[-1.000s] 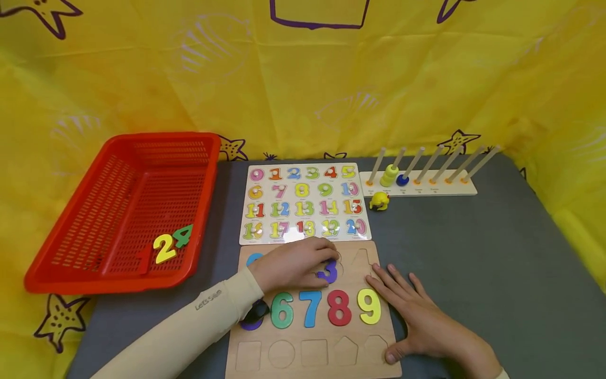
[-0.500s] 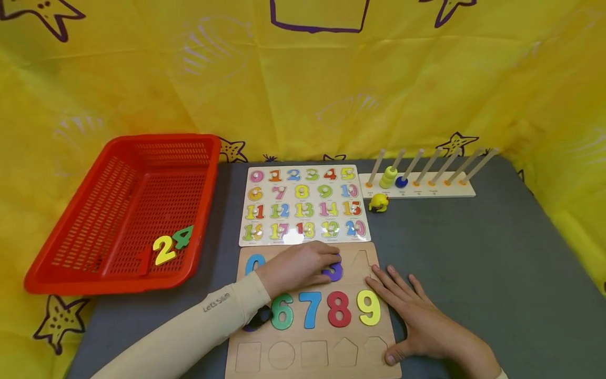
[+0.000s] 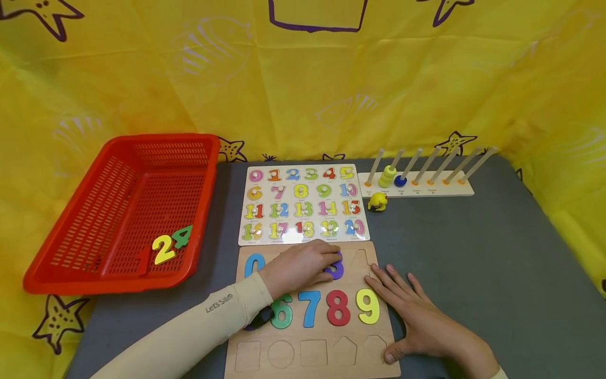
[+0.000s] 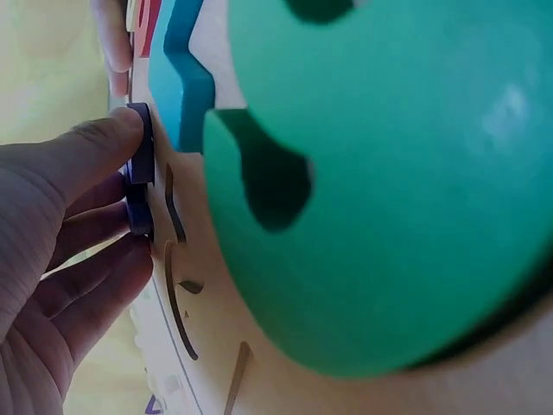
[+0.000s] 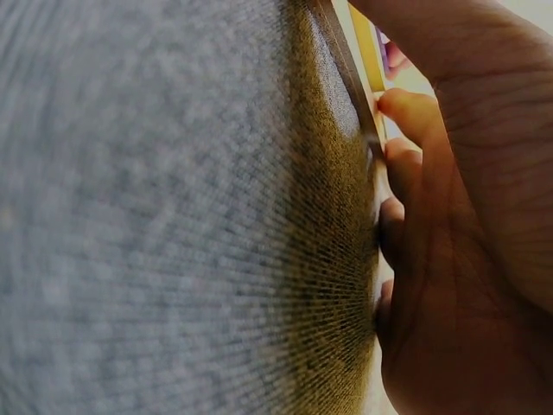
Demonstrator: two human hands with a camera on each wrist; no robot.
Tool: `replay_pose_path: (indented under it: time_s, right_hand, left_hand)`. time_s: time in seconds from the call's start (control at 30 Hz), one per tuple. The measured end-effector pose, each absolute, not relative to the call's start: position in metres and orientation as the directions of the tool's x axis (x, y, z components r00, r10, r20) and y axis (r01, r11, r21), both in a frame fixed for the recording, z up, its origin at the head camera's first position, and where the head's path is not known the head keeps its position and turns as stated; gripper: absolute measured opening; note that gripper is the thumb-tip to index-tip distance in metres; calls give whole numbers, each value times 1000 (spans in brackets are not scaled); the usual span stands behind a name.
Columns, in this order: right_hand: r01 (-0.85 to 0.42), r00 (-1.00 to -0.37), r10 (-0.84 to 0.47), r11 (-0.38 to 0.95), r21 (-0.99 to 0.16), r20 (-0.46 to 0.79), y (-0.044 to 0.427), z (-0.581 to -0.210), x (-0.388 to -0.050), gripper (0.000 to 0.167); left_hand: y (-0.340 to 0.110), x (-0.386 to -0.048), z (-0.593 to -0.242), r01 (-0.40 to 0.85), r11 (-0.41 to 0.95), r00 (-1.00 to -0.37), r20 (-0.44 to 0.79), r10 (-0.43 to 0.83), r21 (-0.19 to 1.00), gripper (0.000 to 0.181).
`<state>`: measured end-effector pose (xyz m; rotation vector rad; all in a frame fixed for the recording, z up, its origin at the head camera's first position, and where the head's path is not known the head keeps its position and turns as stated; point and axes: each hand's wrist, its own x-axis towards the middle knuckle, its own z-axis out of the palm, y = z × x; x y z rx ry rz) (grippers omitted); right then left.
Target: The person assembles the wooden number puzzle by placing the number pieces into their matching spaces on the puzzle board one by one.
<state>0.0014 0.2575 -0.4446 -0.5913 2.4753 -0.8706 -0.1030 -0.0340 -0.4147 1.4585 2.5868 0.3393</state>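
On the pale wooden number board (image 3: 326,332), my left hand (image 3: 295,268) pinches a purple number 3 (image 3: 337,269) over the upper row, at its slot. In the left wrist view the thumb and fingers grip the purple piece's edges; whether it lies flush cannot be told. My right hand (image 3: 421,318) rests spread at the board's right edge, fingertips and thumb touching it. A blue 0 (image 3: 254,264), green 6 (image 3: 282,314), blue 7 (image 3: 309,309), red 8 (image 3: 338,308) and yellow 9 (image 3: 368,306) sit in the board. My left forearm hides part of it.
A red basket (image 3: 201,210) at left holds a red 1 (image 3: 143,261), yellow 2 (image 3: 163,249) and green 4 (image 3: 182,237). Behind stand a knobbed number puzzle (image 3: 243,202), a pegged counting stand (image 3: 445,189) and a small yellow toy (image 3: 377,201). Yellow cloth hangs beyond the table.
My left hand has shifted slightly right with the purple 3, bringing it from left of its outline onto it. My right hand has stayed at the board's edge.
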Motion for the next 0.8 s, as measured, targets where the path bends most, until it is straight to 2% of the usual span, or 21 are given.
replay_pose_path:
  time_s: [0.4, 0.6, 0.8]
  right_hand:
    - [-255, -808, -529, 711, -655, -260, 257, -446, 0, 132]
    - [-253, -806, -527, 719, -647, -271, 255, -447, -2, 131]
    - [-238, -806, -523, 715, -657, -278, 257, -447, -1, 130]
  left_hand:
    - [-41, -98, -416, 823, 527, -538, -11, 843, 213, 45]
    - [-45, -98, -414, 836, 514, -515, -46, 856, 193, 49]
    - [-54, -96, -397, 798, 528, -529, -82, 845, 291, 58]
